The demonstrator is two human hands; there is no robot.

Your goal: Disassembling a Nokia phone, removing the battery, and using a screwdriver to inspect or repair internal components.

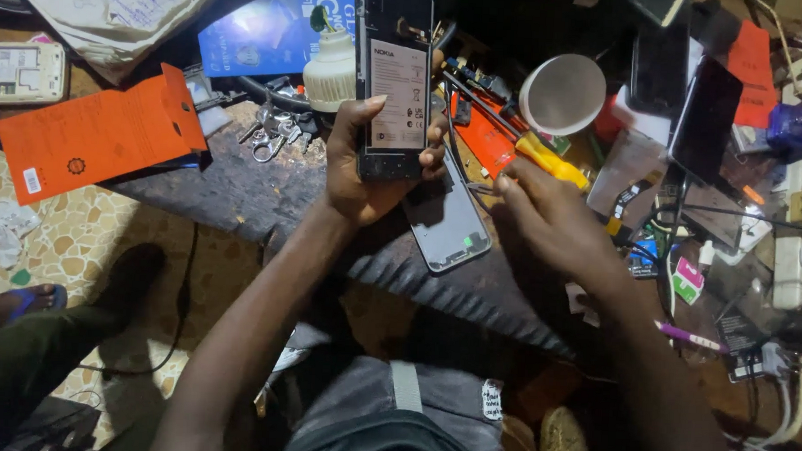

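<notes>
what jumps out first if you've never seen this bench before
The opened phone held upright in the left hand at top centre, its back cover off and battery showing. Just right of it, the right hand grips a yellow-handled screwdriver over a cluttered bench. A bright orange card lies at the left edge, and a phone back cover rests below the hands.

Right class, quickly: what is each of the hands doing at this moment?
Left hand: closed around the opened phone, back facing up.
Right hand: closed on the yellow-handled screwdriver.
</notes>
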